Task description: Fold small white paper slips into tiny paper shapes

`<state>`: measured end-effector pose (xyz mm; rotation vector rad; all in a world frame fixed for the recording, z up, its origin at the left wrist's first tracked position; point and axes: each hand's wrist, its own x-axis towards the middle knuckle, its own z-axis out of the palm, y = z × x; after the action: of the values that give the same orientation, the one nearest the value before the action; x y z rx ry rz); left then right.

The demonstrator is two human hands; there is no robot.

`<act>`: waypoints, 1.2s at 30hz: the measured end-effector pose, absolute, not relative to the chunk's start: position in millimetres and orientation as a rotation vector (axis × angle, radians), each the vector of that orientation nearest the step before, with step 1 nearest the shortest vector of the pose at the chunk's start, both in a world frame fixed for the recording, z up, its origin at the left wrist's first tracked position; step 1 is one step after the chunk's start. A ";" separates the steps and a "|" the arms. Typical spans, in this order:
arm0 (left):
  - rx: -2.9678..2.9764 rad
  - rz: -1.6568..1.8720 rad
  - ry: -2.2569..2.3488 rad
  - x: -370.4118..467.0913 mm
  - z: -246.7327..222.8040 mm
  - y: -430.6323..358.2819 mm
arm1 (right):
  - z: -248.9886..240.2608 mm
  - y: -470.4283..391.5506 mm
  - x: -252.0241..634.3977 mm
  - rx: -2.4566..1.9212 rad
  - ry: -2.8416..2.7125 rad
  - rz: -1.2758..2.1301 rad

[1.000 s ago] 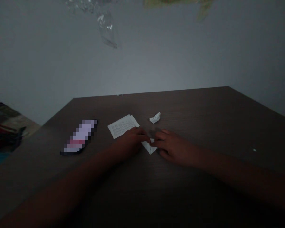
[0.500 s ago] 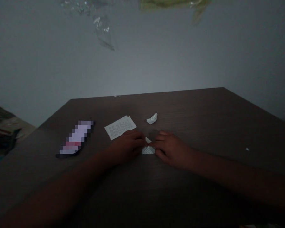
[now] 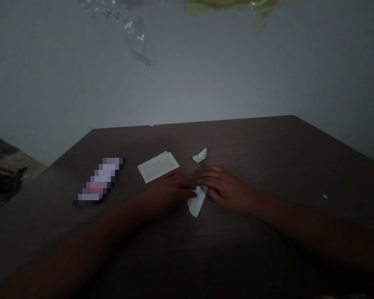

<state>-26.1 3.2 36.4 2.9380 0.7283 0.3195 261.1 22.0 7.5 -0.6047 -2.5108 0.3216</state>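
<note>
A small folded piece of paper (image 3: pixel 197 204) lies on the dark table (image 3: pixel 252 145), its pale lower end pointing toward me. My left hand (image 3: pixel 171 192) grips its upper left part, the thumb lying over the paper and the fingers closed around it. From the other side, my right hand (image 3: pixel 226 187) has its fingers bent over the paper's upper edge, fingertips meeting those of the left. The fingers hide the top of the paper. Just beyond the hands sits a small folded paper boat (image 3: pixel 200 155).
Printed paper sheets (image 3: pixel 158 167) lie stacked behind my left hand. A phone (image 3: pixel 101 180) with a blurred-out screen rests farther left. A tiny white scrap (image 3: pixel 325 196) is on the right. The table's back edge meets a grey wall (image 3: pixel 205 83) with clear plastic (image 3: pixel 137 41) hanging on it.
The paper has been turned and now shows a plainer face, extending lower toward me. Both hands have shifted slightly, their fingertips closing together over its top. The other objects stay put.
</note>
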 end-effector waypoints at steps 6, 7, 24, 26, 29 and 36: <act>2.938 0.289 0.732 -23.4 43.8 0.5 | 6.8 25.2 262.2 -0.442 -2.617 0.379; 2.932 0.271 0.740 -22.8 44.5 0.2 | 7.5 24.8 262.2 -0.427 -2.623 0.380; 2.642 0.315 0.832 -25.2 40.1 -3.6 | 11.2 22.0 263.3 -0.449 -2.636 0.397; 2.624 0.326 0.816 -26.6 39.0 -2.9 | 11.7 22.0 263.1 -0.460 -2.638 0.421; 2.594 0.357 0.781 -27.0 39.1 -2.5 | 11.8 22.2 262.4 -0.476 -2.641 0.426; 2.581 0.379 0.758 -26.6 39.4 -2.4 | 9.7 24.4 261.7 -0.489 -2.558 0.554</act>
<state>-26.6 -2.4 39.4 2.5808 0.7583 0.3787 261.7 24.4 9.7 -0.4894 -2.5582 0.5538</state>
